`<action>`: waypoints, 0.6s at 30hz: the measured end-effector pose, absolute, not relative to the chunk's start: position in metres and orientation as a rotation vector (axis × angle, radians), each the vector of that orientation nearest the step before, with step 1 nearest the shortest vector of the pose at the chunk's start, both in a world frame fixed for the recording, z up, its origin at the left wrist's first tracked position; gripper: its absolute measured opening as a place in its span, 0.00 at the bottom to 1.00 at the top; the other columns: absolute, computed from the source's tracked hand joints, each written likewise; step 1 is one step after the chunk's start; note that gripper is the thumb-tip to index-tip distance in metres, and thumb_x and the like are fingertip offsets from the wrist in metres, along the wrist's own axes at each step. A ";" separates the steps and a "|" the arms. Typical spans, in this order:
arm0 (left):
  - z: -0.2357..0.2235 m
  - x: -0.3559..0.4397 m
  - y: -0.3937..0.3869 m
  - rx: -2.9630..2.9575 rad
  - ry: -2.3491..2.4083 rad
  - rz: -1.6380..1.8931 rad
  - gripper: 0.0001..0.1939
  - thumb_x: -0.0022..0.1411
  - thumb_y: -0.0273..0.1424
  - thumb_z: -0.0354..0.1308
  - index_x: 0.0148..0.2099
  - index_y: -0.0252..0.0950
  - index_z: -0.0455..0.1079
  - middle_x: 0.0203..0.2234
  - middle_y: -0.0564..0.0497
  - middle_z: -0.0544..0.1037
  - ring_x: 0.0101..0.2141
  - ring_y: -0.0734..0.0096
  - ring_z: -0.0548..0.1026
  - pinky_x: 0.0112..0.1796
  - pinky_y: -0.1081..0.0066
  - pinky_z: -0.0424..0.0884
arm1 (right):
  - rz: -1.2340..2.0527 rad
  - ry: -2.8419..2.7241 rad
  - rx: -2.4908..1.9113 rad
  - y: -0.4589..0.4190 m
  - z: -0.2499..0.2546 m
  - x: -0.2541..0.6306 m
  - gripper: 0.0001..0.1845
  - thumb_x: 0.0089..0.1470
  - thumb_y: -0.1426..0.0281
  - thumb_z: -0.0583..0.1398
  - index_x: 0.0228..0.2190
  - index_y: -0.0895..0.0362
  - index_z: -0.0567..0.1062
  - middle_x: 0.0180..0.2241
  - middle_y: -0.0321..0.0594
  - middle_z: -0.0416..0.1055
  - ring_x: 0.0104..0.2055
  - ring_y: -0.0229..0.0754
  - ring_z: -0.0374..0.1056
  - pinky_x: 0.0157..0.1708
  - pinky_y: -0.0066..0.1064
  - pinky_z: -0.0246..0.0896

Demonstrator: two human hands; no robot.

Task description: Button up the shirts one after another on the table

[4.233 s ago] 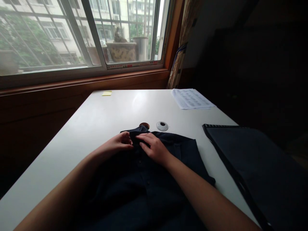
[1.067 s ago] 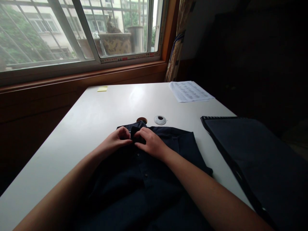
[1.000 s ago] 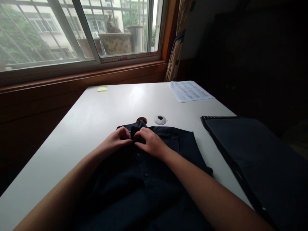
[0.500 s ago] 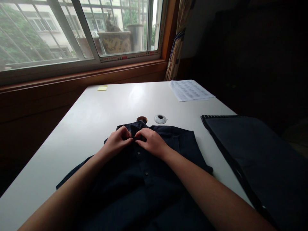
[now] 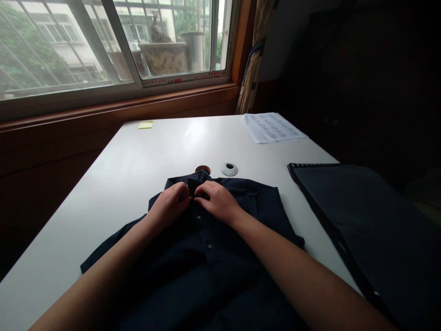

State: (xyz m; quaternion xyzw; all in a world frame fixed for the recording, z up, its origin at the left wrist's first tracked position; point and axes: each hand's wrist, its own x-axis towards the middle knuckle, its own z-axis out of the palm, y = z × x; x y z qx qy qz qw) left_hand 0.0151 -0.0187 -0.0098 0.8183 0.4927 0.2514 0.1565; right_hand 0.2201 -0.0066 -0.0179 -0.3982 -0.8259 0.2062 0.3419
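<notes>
A dark navy button-up shirt (image 5: 220, 257) lies flat on the white table (image 5: 138, 156), collar towards the window. Both my hands meet at its collar. My left hand (image 5: 170, 207) pinches the left side of the collar with curled fingers. My right hand (image 5: 217, 202) grips the right side, fingers bent over the fabric just above the top button. Small buttons run down the placket between my forearms.
A dark folded cloth or case (image 5: 372, 234) covers the table's right side. A printed sheet (image 5: 272, 127) lies at the far right corner, a yellow sticky note (image 5: 145, 124) at the far left. A cable hole (image 5: 203, 169) and its white cap (image 5: 229, 169) sit beyond the collar.
My left arm has drawn in towards the middle, uncovering the shirt's left sleeve on the table. Both hands stay pinched at the collar, shifted slightly.
</notes>
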 end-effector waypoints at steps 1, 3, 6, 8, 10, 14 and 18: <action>-0.011 0.015 -0.019 2.361 1.415 0.717 0.06 0.60 0.25 0.57 0.35 0.38 0.61 0.28 0.55 0.69 0.28 0.70 0.67 0.30 0.71 0.61 | 0.536 -2.143 -1.048 -0.007 -0.018 0.220 0.06 0.53 0.74 0.67 0.34 0.55 0.75 0.33 0.37 0.72 0.39 0.42 0.68 0.41 0.33 0.62; -0.012 0.016 -0.018 2.421 1.398 0.720 0.06 0.61 0.24 0.56 0.36 0.38 0.61 0.30 0.54 0.69 0.30 0.69 0.67 0.31 0.71 0.62 | 0.538 -2.133 -1.074 -0.007 -0.018 0.220 0.06 0.53 0.74 0.67 0.33 0.55 0.75 0.33 0.37 0.73 0.38 0.42 0.68 0.40 0.33 0.62; -0.013 0.016 -0.018 2.527 1.322 0.743 0.05 0.62 0.23 0.55 0.37 0.38 0.62 0.33 0.51 0.69 0.34 0.66 0.69 0.34 0.69 0.65 | 0.542 -2.121 -1.107 -0.007 -0.018 0.221 0.06 0.53 0.73 0.67 0.33 0.55 0.75 0.33 0.37 0.73 0.38 0.41 0.68 0.40 0.33 0.62; -0.014 0.016 -0.018 2.552 1.289 0.750 0.04 0.63 0.24 0.55 0.38 0.38 0.63 0.34 0.51 0.70 0.35 0.65 0.69 0.35 0.68 0.66 | 0.545 -2.115 -1.123 -0.008 -0.017 0.221 0.05 0.53 0.73 0.67 0.33 0.55 0.75 0.33 0.37 0.74 0.37 0.41 0.68 0.39 0.32 0.62; -0.013 0.015 -0.018 2.527 1.292 0.755 0.04 0.63 0.26 0.56 0.39 0.38 0.63 0.34 0.51 0.71 0.35 0.65 0.70 0.35 0.68 0.67 | 0.548 -2.111 -1.132 -0.008 -0.017 0.220 0.05 0.53 0.73 0.67 0.32 0.55 0.75 0.33 0.37 0.74 0.37 0.41 0.68 0.39 0.32 0.61; -0.011 0.011 -0.017 2.324 1.300 0.766 0.08 0.61 0.30 0.61 0.41 0.39 0.65 0.33 0.53 0.74 0.33 0.67 0.72 0.33 0.69 0.68 | 0.544 -2.112 -1.134 -0.008 -0.017 0.220 0.05 0.53 0.74 0.66 0.32 0.55 0.75 0.33 0.37 0.74 0.38 0.42 0.68 0.39 0.32 0.61; -0.005 0.006 -0.017 1.987 1.132 0.803 0.16 0.61 0.31 0.62 0.50 0.40 0.65 0.37 0.51 0.77 0.38 0.66 0.77 0.39 0.68 0.73 | 0.564 -2.098 -1.128 -0.008 -0.017 0.220 0.05 0.54 0.75 0.66 0.33 0.55 0.75 0.34 0.37 0.74 0.39 0.42 0.68 0.41 0.33 0.62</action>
